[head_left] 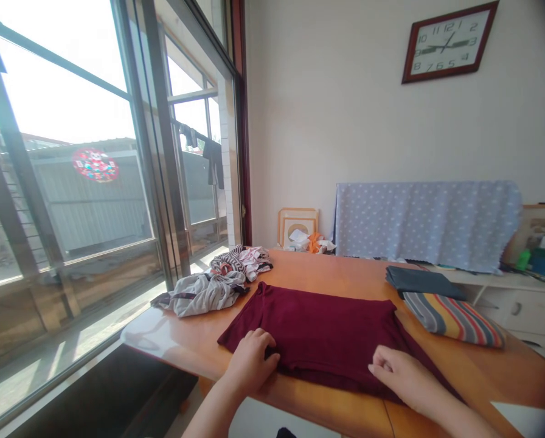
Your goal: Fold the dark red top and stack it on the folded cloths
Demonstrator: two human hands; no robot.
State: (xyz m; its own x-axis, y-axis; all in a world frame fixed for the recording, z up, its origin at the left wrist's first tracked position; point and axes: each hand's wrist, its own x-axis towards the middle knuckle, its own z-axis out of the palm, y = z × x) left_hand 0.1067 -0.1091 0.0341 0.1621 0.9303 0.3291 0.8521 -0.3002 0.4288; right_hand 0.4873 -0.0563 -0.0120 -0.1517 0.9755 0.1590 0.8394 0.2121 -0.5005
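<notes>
A maroon garment (327, 331) lies spread on the wooden table in front of me, its right side slanting toward the near edge. My left hand (254, 356) rests on its near left part, fingers bent and thumb apart from them. Over the near right part is my right hand (391, 368), its fingers curled in; nothing shows in them. Beyond the garment's right side lie a folded striped cloth (452, 317) and a folded dark blue cloth (423, 283). A rumpled grey garment (204, 295) and a patterned heap of clothes (240, 263) sit at the left.
The wooden table (327, 267) reaches toward the far wall. Large windows (85, 182) run along the left. A low white cabinet (521, 310) stands to the right, near a blue dotted cloth (423, 225). A clock (450, 45) hangs on the wall.
</notes>
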